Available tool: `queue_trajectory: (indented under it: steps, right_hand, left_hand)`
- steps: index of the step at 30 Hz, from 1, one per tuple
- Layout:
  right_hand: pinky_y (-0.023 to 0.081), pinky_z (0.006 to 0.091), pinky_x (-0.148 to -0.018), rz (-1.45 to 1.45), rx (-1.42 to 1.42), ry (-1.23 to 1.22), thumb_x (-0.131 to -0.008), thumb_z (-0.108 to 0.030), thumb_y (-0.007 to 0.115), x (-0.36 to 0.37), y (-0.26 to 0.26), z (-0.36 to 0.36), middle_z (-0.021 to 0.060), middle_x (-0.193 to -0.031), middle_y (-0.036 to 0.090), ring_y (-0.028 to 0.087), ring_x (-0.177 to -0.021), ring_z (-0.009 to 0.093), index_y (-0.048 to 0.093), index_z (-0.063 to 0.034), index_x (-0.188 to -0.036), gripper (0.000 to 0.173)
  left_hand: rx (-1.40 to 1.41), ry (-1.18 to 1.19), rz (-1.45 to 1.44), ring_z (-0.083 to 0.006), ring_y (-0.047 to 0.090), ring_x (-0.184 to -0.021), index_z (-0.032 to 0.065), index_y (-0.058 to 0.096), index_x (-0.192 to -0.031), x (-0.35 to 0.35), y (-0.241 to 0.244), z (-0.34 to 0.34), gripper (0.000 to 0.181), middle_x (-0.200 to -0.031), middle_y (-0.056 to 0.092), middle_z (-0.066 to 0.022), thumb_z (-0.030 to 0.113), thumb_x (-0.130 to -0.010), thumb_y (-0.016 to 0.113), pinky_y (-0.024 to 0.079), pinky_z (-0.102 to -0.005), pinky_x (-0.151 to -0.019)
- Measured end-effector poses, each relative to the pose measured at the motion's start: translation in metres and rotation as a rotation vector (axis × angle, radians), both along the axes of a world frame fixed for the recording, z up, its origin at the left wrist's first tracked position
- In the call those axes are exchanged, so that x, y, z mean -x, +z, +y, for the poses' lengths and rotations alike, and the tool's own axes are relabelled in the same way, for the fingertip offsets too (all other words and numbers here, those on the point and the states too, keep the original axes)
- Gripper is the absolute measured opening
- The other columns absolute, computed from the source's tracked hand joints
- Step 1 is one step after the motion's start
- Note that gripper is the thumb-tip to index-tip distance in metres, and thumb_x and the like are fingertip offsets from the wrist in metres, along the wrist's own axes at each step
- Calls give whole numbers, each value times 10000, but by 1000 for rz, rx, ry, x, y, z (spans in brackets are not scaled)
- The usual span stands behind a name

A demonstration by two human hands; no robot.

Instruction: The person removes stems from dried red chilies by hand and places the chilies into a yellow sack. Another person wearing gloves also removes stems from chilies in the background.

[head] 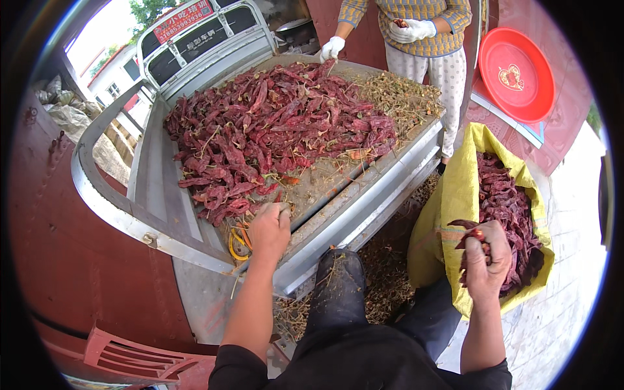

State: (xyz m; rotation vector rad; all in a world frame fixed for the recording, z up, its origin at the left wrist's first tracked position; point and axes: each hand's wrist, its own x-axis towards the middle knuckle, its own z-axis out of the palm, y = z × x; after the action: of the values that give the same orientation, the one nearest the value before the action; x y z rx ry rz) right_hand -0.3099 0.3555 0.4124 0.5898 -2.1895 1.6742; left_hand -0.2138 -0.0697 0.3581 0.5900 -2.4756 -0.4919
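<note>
A broad heap of dried red chili peppers (273,122) lies on the metal bed of a small cargo vehicle (312,187). My left hand (270,229) is over the near end of the bed, back of the hand upward. A red pepper tip shows just beyond its fingers; whether they grip it is hidden. Beside that wrist lie yellow and orange loop handles (238,245). My right hand (487,261) is closed around several dark red dried chilies (470,237), above the mouth of a yellow woven sack (458,190). Inside the sack are many more dried chilies (504,195).
Across the bed stands a person in white gloves (412,31), one glove touching the heap, the other holding pepper pieces. Stems and scraps (399,97) are piled at the bed's right. A red plastic basin (531,73) is at right, a red chair (141,358) at lower left.
</note>
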Motion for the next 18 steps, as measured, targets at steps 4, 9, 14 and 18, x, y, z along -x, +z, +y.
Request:
queue_trajectory:
  steps: [4, 9, 14, 18]
  right_hand:
    - [471, 313, -728, 48, -117, -267, -1018, -82, 675, 50, -1, 66, 51, -868, 586, 556, -782, 147, 655, 6, -1060, 99]
    - [516, 413, -937, 23, -642, -348, -976, -174, 722, 98, -47, 120, 164, -1185, 660, 648, -1050, 340, 678, 20, -1216, 312]
    - [506, 445, -1060, 99, -747, -393, -985, -235, 711, 89, -41, 111, 207, -1379, 642, 637, -1235, 390, 675, 30, -1307, 418]
    - [507, 389, -1040, 44, -479, -283, -1026, -167, 661, 79, -19, 90, 173, -1312, 662, 653, -1183, 295, 664, 58, -1286, 345]
  left_hand:
    - [191, 193, -341, -373, 700, -1068, 90, 737, -1097, 23, -2, -45, 238, -1162, 706, -140, 283, -965, 691, 523, -534, -913]
    - [223, 183, -355, -385, 702, -1050, 86, 711, -1030, 30, -6, -63, 205, -1139, 709, -142, 268, -935, 706, 542, -537, -874]
    - [341, 130, -290, -394, 698, -1017, 80, 674, -977, 45, -14, -90, 117, -1090, 714, -164, 172, -905, 678, 548, -533, -838]
    - [341, 98, -338, -384, 705, -1056, 62, 675, -1003, 52, 2, -90, 125, -1073, 728, -174, 56, -897, 608, 552, -521, -883]
